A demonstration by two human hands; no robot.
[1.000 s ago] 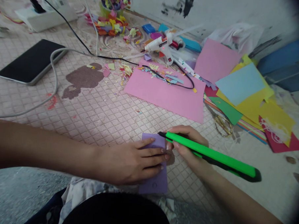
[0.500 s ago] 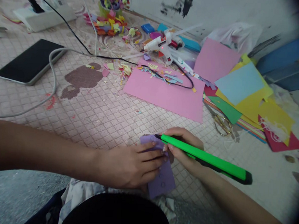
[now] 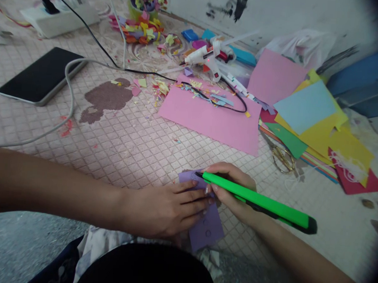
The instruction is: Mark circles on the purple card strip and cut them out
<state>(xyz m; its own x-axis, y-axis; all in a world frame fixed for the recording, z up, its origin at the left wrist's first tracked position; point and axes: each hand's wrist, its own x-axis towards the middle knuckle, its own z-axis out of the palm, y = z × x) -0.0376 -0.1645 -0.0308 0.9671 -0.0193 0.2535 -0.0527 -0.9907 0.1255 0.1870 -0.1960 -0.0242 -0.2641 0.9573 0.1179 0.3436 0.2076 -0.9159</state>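
A strip of purple paper (image 3: 207, 234) with small round marks lies near the table's front edge. Across its middle my left hand (image 3: 165, 209) rests flat, fingers stretched out and slightly apart, pressing on the paper. Pinched in my right hand (image 3: 232, 185) is a green utility knife (image 3: 261, 199) with a black end, tilted down to the left. Its dark tip touches or hovers just over a round mark near the paper's upper end; I cannot tell which. The palm of my left hand hides part of the strip.
Pink paper (image 3: 208, 125) with scraps and a cable lies ahead, a white glue gun (image 3: 208, 57) behind it. To the right are scissors (image 3: 282, 158) and stacked coloured paper (image 3: 306, 105). A dark tablet (image 3: 41, 74) and a power strip (image 3: 59, 21) stand left.
The knife tip has shifted very slightly downward over the round mark. The whole view has moved a little; my left hand stays on the paper.
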